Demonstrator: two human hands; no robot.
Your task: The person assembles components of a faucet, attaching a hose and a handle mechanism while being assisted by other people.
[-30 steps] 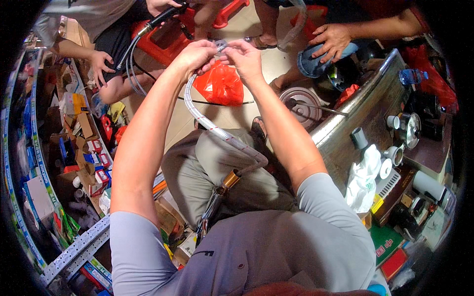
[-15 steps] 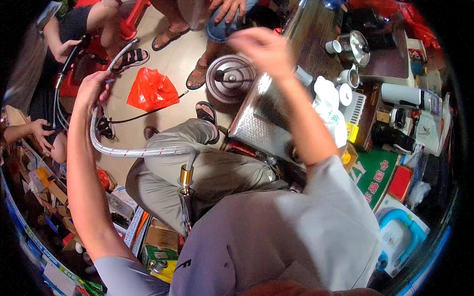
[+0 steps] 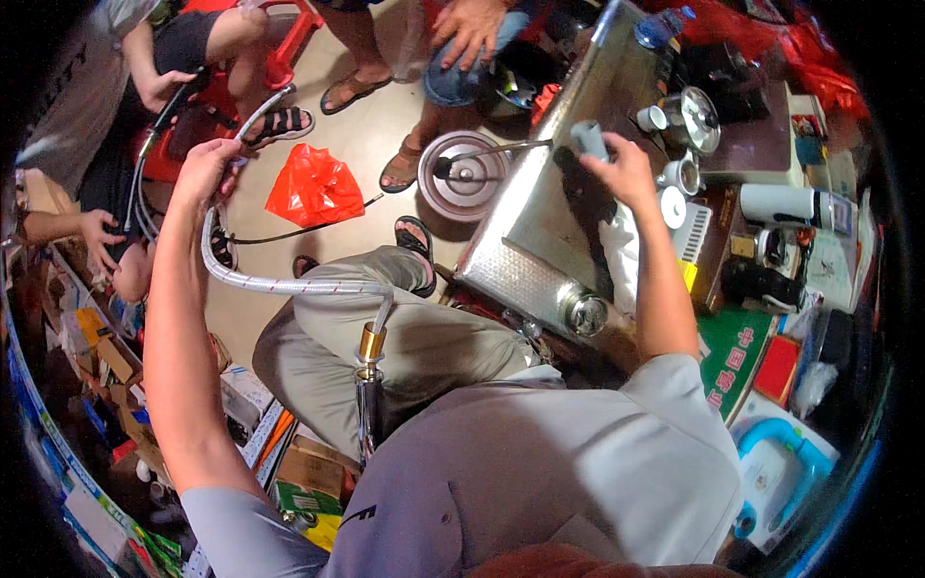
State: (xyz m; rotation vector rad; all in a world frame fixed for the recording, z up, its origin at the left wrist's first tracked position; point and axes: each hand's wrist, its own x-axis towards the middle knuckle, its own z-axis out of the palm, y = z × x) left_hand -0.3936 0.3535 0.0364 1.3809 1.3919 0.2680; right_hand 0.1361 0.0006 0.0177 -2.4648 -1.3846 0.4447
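Observation:
My left hand [image 3: 210, 171] is closed around a clear hose with red-marked braiding [image 3: 289, 286], near its upper end. The hose bends down and across my trousered leg. Its other end runs into a brass-coloured collar [image 3: 371, 342] on a shiny metal tube [image 3: 367, 409], upright by my lap; the tube's lower end is hidden by my shirt. Over the silvery table [image 3: 525, 231] on the right, my right hand [image 3: 624, 171] grips a short grey plastic pipe piece [image 3: 589, 141] between thumb and fingers.
A red plastic bag [image 3: 313, 185] and a round grey base with a rod [image 3: 464, 176] are on the floor. At the left, another person's hand [image 3: 169, 91] holds a black-handled cable. Cups, a lidded pot [image 3: 691, 119] and a glass jar [image 3: 584, 314] crowd the right side.
My right hand has swung from above the floor to the right and closed on the grey pipe piece. The left hand keeps its hold on the hose. The view has shifted slightly.

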